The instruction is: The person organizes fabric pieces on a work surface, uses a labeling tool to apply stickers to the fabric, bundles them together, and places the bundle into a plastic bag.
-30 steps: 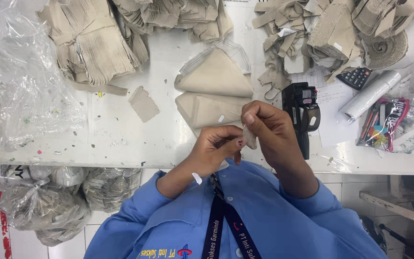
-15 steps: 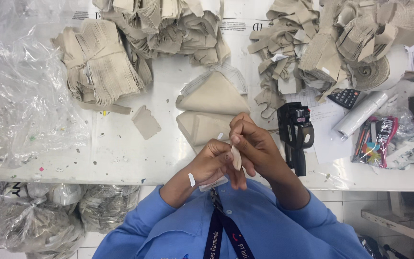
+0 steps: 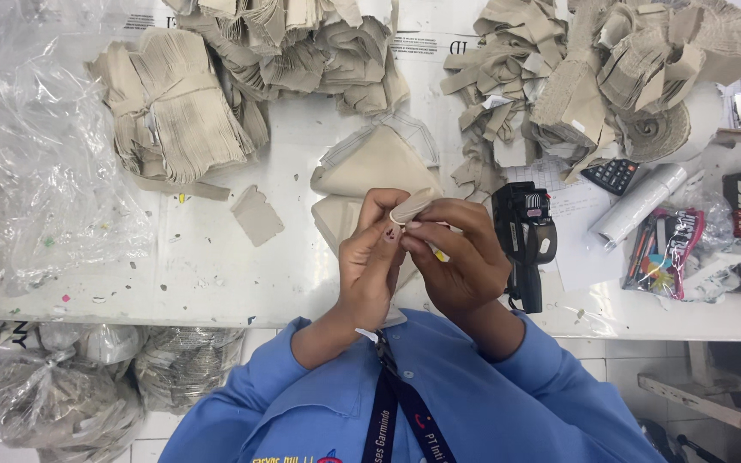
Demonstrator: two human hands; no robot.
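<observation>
Both my hands pinch one small beige cloth piece (image 3: 413, 206) above the white table (image 3: 216, 274): left hand (image 3: 372, 261) and right hand (image 3: 456, 257) closed on it (black label gun (image 3: 525, 240) lies just right).

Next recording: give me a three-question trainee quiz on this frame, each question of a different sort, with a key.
1. True or false: both hands are together on one small beige fabric piece.
2. Which thing lies on the table closest beside the right hand?
A. a calculator
B. a black handheld labelling gun
C. a white paper roll
3. Fill in: the left hand is raised over a beige, roughly ______-shaped folded cloth.

Key:
1. True; fingers of both hands pinch it.
2. B, the black handheld labelling gun; the calculator and white paper roll lie farther off.
3. Triangle: the folded cloth on the white table.
</observation>
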